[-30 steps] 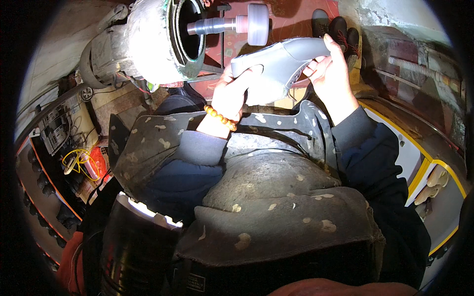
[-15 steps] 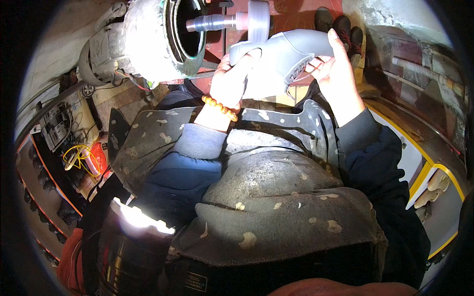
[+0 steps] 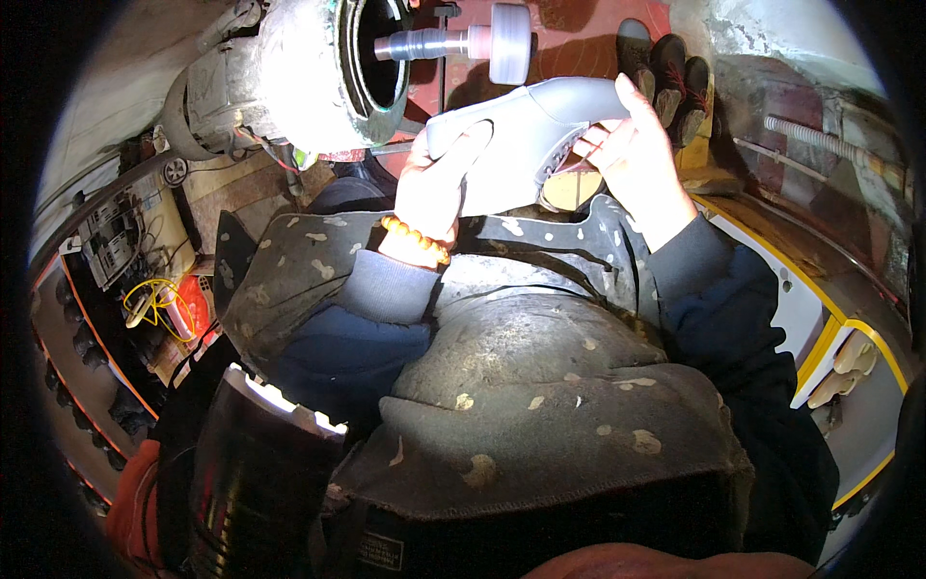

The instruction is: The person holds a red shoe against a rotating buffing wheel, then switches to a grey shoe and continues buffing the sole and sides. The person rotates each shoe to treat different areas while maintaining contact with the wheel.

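A pale grey shoe [image 3: 526,135] is held up in front of me, its lacing edge turned down toward my body. My left hand [image 3: 429,188] grips one end, thumb pressed on the near side and fingers hidden behind it. The other end rests in my right hand [image 3: 637,159], the thumb along the tip and the fingers curled under near the lacing edge. Just beyond the shoe, a pale cylindrical wheel [image 3: 509,43] sits on a metal spindle [image 3: 424,45], blurred as if spinning. A small gap separates shoe and wheel.
The spindle comes out of a round machine housing [image 3: 299,77] at the upper left. Several dark shoes [image 3: 666,72] stand at the upper right. Yellow-edged racks [image 3: 849,386] are on the right, orange-edged racks [image 3: 92,372] on the left. A dark spotted apron [image 3: 540,386] covers my lap.
Both hands have shifted a little left and toward me with the shoe. The shoe was up against the wheel in view and now sits slightly apart from it.
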`<state>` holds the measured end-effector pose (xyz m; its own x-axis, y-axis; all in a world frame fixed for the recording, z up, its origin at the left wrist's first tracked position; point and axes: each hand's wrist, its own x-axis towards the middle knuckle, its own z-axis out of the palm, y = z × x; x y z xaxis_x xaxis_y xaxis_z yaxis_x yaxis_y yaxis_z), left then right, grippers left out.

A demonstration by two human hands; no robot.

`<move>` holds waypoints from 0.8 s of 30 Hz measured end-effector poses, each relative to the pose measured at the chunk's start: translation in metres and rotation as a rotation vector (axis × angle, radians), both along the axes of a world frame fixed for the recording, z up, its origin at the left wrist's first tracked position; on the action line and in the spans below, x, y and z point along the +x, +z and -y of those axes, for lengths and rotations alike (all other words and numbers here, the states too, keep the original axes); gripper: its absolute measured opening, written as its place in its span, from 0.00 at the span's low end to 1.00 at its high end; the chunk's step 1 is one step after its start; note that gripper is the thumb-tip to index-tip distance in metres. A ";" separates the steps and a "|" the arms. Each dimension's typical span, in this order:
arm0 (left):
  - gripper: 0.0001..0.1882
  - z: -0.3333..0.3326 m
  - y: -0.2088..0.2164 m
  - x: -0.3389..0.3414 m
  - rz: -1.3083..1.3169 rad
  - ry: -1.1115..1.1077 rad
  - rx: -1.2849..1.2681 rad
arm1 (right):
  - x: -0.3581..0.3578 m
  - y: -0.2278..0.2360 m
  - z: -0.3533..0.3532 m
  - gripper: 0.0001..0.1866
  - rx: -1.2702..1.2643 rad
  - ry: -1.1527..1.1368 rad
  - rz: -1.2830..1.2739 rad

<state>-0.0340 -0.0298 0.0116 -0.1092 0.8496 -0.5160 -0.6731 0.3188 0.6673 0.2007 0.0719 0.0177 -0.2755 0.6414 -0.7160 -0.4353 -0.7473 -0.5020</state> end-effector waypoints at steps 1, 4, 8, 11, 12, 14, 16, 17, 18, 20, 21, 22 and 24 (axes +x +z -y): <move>0.14 0.003 0.002 -0.002 0.004 0.011 0.006 | -0.001 0.001 0.001 0.41 -0.014 0.007 -0.011; 0.14 0.005 0.005 -0.007 -0.009 0.019 -0.024 | -0.003 0.003 0.002 0.41 -0.040 -0.001 -0.025; 0.18 -0.001 0.005 -0.008 -0.046 -0.020 -0.090 | -0.004 0.005 0.001 0.40 -0.037 0.007 0.000; 0.19 -0.006 0.007 -0.008 -0.076 -0.020 -0.101 | -0.004 0.004 -0.002 0.44 -0.033 0.026 0.049; 0.19 -0.007 0.008 -0.008 -0.087 -0.019 -0.107 | -0.004 0.003 -0.003 0.44 -0.039 0.026 0.048; 0.20 -0.010 0.008 -0.010 -0.063 -0.058 -0.082 | -0.004 0.002 -0.005 0.45 -0.048 0.015 0.057; 0.20 -0.011 0.007 -0.010 -0.060 -0.065 -0.080 | -0.004 0.002 -0.006 0.45 -0.057 -0.006 0.076; 0.21 -0.012 0.006 -0.011 -0.071 -0.052 -0.088 | -0.005 0.002 -0.007 0.45 -0.042 0.002 0.063; 0.21 -0.011 0.005 -0.010 -0.081 -0.038 -0.101 | -0.005 0.002 -0.007 0.45 -0.035 0.009 0.050; 0.21 -0.009 0.003 -0.011 -0.110 -0.029 -0.109 | -0.006 0.002 -0.007 0.45 -0.041 0.016 0.054; 0.21 -0.007 0.002 -0.011 -0.122 -0.018 -0.121 | -0.007 0.002 -0.006 0.45 -0.052 0.015 0.070; 0.21 -0.005 0.002 -0.011 -0.129 -0.007 -0.126 | -0.008 0.002 -0.005 0.44 -0.049 0.020 0.075; 0.21 0.002 0.002 -0.011 -0.141 0.029 -0.153 | -0.012 0.000 -0.002 0.45 -0.055 0.025 0.086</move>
<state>-0.0450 -0.0315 0.0133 -0.2124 0.7582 -0.6165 -0.5870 0.4054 0.7008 0.1891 0.0739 0.0177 -0.2267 0.5946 -0.7714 -0.3734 -0.7846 -0.4950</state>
